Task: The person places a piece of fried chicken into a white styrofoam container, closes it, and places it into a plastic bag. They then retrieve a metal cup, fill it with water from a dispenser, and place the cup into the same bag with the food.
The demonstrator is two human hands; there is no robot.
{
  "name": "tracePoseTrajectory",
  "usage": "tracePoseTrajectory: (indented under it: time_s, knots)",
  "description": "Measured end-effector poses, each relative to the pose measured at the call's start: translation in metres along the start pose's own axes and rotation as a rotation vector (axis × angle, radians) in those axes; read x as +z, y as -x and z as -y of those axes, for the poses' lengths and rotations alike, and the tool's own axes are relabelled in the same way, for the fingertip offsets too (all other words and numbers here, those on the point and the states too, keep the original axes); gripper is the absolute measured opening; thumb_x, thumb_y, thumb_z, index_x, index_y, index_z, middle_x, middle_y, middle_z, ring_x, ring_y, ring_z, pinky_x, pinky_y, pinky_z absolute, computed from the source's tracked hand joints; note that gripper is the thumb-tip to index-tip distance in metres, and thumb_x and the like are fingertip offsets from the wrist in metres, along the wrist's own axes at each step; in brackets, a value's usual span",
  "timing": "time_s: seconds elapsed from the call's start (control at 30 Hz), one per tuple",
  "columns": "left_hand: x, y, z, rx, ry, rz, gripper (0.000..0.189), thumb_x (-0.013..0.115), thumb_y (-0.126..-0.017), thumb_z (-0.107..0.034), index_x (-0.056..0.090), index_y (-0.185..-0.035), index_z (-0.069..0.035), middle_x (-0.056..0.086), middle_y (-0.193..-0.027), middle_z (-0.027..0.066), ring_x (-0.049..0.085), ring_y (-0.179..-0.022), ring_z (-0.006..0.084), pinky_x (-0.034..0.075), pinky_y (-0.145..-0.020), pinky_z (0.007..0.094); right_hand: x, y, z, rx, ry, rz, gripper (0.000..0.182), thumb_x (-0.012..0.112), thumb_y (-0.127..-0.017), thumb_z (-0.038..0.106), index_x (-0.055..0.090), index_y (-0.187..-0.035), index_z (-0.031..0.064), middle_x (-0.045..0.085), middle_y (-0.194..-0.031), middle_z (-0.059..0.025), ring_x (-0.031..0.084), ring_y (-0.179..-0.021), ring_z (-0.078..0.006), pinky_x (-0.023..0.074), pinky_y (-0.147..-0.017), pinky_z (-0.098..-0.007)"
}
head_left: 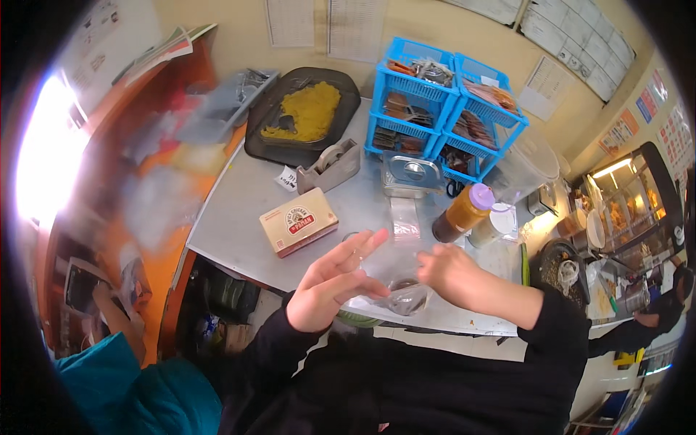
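Observation:
My left hand [337,285] is raised over the front of the metal-topped table [234,217], its fingers apart. A small clear glint shows between its thumb and fingers; I cannot tell what it is. Opposite it, my right hand [457,274] has curled fingers, blurred at the tips. Between and below both hands is a clear plastic bag [408,300] with something dark inside, near the table's front edge. Hazy film rises from the bag towards the right fingertips, and whether they grip it is unclear. Just beyond my hands lies a stack of clear plastic bags [405,220].
Left of my hands is a printed carton [299,222], with a tape dispenser [331,166] and a dark tray [263,128] of yellow food behind. Blue baskets [413,98], a lidded steel container [413,174] and a sauce bottle [462,215] stand ahead. A teal-sleeved person [114,370] is at left.

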State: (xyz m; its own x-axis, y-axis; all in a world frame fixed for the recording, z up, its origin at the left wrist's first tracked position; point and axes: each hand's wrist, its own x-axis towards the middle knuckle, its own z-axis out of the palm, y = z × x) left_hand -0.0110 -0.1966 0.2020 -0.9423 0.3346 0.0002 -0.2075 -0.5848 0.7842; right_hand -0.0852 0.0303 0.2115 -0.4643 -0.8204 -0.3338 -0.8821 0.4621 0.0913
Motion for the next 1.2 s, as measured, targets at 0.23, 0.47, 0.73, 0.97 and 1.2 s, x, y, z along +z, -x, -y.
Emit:
tracePoseTrajectory:
  time_s: [0.23, 0.47, 0.73, 0.97, 1.2]
  knots:
    - [0.003, 0.025, 0.005, -0.105, -0.083, 0.152, 0.059, 0.037, -0.092, 0.004, 0.012, -0.144, -0.006, 0.021, -0.148, 0.0133, 0.057, -0.103, 0.0255, 0.042, -0.092, 0.0349, -0.054, 0.039, -0.016, -0.258, -0.562, -0.196, 0.022, 0.057, -0.074, -0.001, 0.06, -0.096, 0.0019, 0.057, -0.096, -0.0103, 0.056, -0.094, -0.0263, 0.0487, -0.077, -0.0365]
    - [0.029, 0.022, 0.025, -0.05, 0.0, 0.306, 0.072, 0.037, -0.087, 0.012, 0.002, -0.146, -0.01, 0.008, -0.151, 0.015, 0.054, -0.11, 0.0256, 0.04, -0.094, 0.0329, 0.093, -0.149, -0.042, -0.176, -0.703, -0.308, 0.051, 0.071, -0.07, 0.017, 0.051, -0.117, 0.0084, 0.053, -0.112, -0.0117, 0.057, -0.095, -0.0278, 0.0491, -0.081, -0.0362]
    - [0.018, 0.034, 0.022, 0.058, -0.086, 0.079, 0.081, 0.036, -0.08, 0.02, 0.0, -0.146, -0.01, 0.006, -0.152, 0.0137, 0.054, -0.111, 0.0278, 0.041, -0.093, 0.0343, 0.068, -0.137, -0.048, -0.014, -0.89, -0.508, 0.054, 0.075, -0.066, 0.026, 0.052, -0.112, 0.0099, 0.05, -0.113, -0.0132, 0.057, -0.094, -0.0279, 0.0472, -0.078, -0.0376]
    - [0.004, 0.035, 0.022, 0.113, -0.097, -0.029, 0.082, 0.038, -0.08, 0.017, -0.001, -0.146, -0.012, 0.002, -0.152, 0.0126, 0.058, -0.098, 0.0236, 0.046, -0.084, 0.0325, -0.013, -0.028, -0.01, 0.044, -1.49, -0.64, 0.065, 0.079, -0.065, 0.024, 0.041, -0.114, 0.0048, 0.05, -0.098, -0.0074, 0.054, -0.093, -0.0148, 0.045, -0.076, -0.0269]
    - [0.015, 0.024, 0.02, 0.049, -0.12, 0.015, 0.076, 0.039, -0.081, 0.014, 0.003, -0.145, -0.005, 0.011, -0.15, 0.0164, 0.06, -0.091, 0.0253, 0.048, -0.082, 0.0337, 0.038, -0.029, 0.054, 0.125, -0.728, -0.333, 0.065, 0.076, -0.064, 0.016, 0.036, -0.113, 0.0007, 0.049, -0.107, -0.0203, 0.056, -0.093, -0.0371, 0.0492, -0.076, -0.0405]
